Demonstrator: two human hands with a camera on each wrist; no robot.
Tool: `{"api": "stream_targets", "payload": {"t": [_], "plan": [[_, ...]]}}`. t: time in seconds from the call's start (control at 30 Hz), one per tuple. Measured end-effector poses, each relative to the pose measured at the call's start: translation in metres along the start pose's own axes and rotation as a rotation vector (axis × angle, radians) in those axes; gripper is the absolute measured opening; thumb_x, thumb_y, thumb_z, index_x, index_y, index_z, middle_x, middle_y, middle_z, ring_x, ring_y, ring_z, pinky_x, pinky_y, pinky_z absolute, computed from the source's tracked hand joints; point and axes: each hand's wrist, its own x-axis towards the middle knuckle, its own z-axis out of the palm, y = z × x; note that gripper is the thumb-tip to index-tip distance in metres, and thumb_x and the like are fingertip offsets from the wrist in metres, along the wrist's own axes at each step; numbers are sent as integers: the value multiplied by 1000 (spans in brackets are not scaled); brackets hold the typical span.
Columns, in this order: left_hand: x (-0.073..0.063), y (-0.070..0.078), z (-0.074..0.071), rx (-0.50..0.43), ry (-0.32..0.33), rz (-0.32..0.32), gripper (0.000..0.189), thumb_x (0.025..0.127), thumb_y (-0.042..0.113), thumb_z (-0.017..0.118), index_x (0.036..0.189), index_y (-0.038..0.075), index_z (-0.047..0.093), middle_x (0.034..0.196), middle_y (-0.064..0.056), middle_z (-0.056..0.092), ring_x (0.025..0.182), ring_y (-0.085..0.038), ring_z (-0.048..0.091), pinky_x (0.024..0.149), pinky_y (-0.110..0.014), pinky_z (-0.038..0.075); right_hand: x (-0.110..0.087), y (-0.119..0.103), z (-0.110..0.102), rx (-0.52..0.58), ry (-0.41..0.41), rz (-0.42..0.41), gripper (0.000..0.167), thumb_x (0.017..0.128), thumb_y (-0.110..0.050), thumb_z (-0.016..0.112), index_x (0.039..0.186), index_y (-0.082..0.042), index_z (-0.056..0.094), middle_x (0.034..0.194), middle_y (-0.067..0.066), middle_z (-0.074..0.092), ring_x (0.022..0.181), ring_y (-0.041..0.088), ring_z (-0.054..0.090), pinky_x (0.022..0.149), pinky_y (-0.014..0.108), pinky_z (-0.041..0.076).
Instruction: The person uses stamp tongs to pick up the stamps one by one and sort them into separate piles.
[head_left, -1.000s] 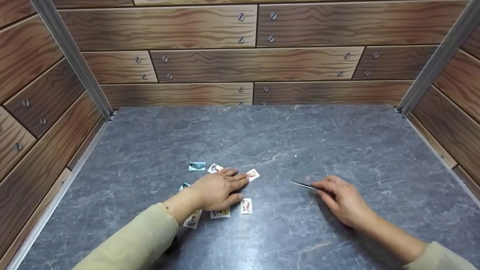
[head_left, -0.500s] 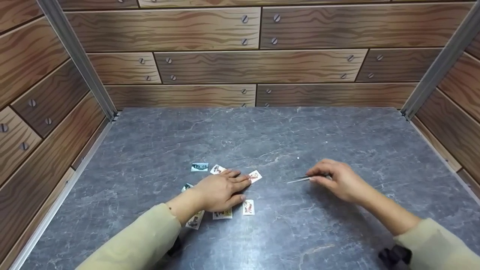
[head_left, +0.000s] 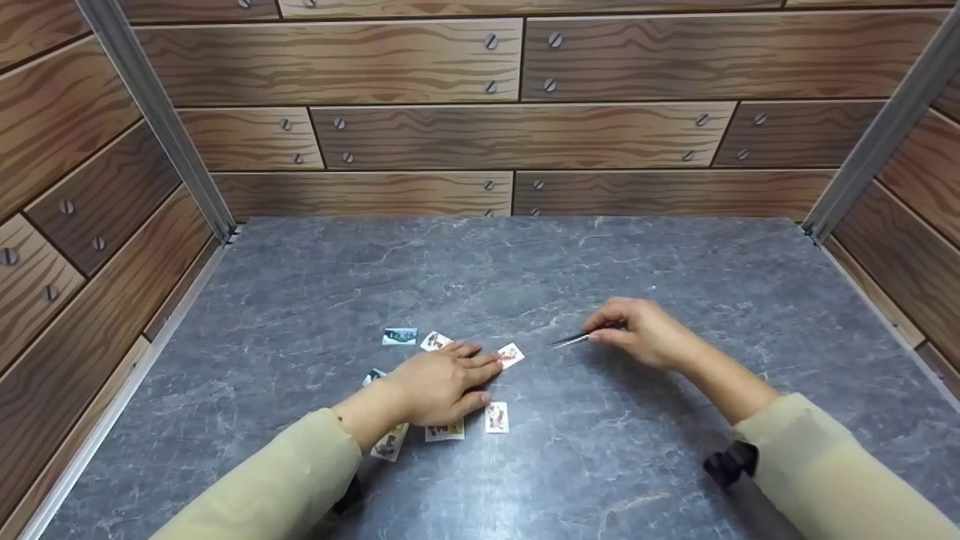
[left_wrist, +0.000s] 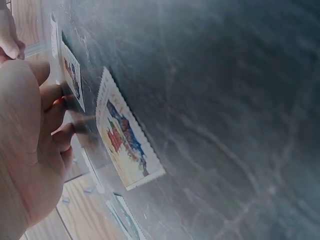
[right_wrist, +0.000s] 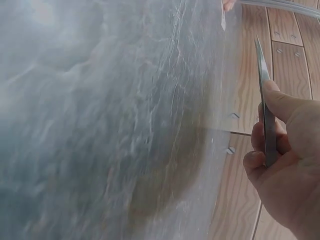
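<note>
we pinch tweezers [right_wrist: 270, 137] in r grip [head_left: 637, 334] | our l grip [head_left: 444, 382] outstretched, relaxed, w/ stamps [head_left: 496, 418] around it on desk [head_left: 585, 465]

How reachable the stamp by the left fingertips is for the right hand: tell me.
Probably yes: the right hand holds tweezers pointing toward that stamp, with nothing visible between. The left hand overlaps one side of it in the head view, but the rest is exposed.
</note>
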Motion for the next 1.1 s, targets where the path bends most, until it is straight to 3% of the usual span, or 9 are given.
{"api": "stream_targets", "payload": {"t": [0.3,1.1], "plan": [[-1,0,0,6,-14,-4,59,115,40,39,167,12,36,171,-4,34,157,-35,32,130,-45,20,16,0,9,42,-17,70,12,95,-11,79,106,-10,83,95,0,71,87,16,60,77,30,50],[0,0,1,45,-15,-16,59,113,37,43,167,14,37,170,-1,35,156,-33,34,128,-43,26,33,0,28,10,-26,8,11,94,-9,80,104,-10,83,97,-1,73,90,15,61,82,35,49]]}}
